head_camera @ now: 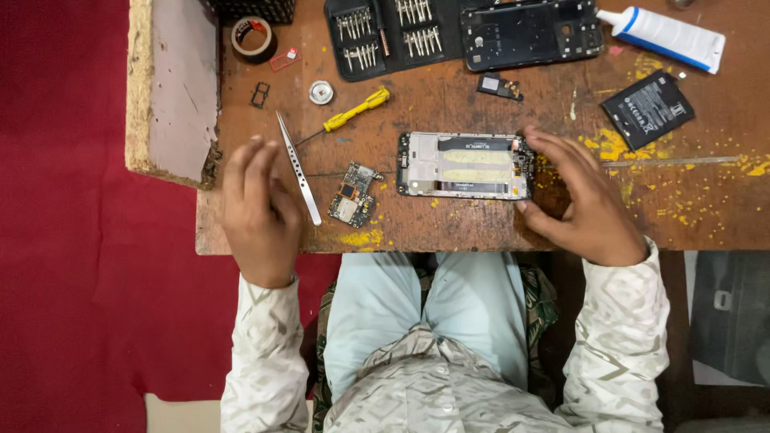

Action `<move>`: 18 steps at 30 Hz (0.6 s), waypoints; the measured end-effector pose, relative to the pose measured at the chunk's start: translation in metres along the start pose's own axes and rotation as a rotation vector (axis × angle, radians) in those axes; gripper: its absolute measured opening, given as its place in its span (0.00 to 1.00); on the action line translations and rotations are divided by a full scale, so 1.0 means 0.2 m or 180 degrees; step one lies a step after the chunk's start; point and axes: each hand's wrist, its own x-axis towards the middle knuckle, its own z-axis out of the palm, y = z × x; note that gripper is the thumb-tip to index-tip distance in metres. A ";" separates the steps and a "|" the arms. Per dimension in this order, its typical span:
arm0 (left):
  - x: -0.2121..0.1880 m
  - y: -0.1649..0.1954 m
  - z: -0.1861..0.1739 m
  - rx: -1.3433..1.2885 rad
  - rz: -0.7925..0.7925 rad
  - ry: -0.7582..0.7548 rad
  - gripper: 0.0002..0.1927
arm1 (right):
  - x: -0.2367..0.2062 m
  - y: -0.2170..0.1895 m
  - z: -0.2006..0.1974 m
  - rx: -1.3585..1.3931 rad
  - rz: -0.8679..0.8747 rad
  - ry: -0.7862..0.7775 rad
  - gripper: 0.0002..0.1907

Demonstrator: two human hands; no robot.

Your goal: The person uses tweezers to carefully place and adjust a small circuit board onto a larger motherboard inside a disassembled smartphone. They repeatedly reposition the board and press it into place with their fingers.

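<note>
head view: phone teardown, mid-step. right hand (589, 204) fingers pinch the right end of the opened phone frame (465, 166) at bench (481, 104) centre. left hand (261, 204) fingers hold tweezers (298, 168). circuit board (354, 195) lies between; next likely needs a fine tweezer grip. yellow screwdriver (353, 112) sits close.

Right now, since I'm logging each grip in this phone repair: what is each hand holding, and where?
The left hand holds metal tweezers at their lower end. The right hand grips the opened phone frame by its right end, on the workbench.
</note>
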 end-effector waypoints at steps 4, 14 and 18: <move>-0.01 0.06 -0.09 -0.1201 -0.0275 -0.1019 0.24 | 0.01 0.00 0.01 -0.0011 0.0037 0.0074 0.49; 0.15 0.06 -0.09 -0.0746 0.0726 -0.2006 0.48 | 0.02 -0.02 0.03 -0.0255 0.0285 0.0032 0.49; 0.19 0.03 -0.07 -0.0986 0.0656 -0.2280 0.48 | 0.02 -0.02 0.02 -0.0317 0.0351 0.0016 0.48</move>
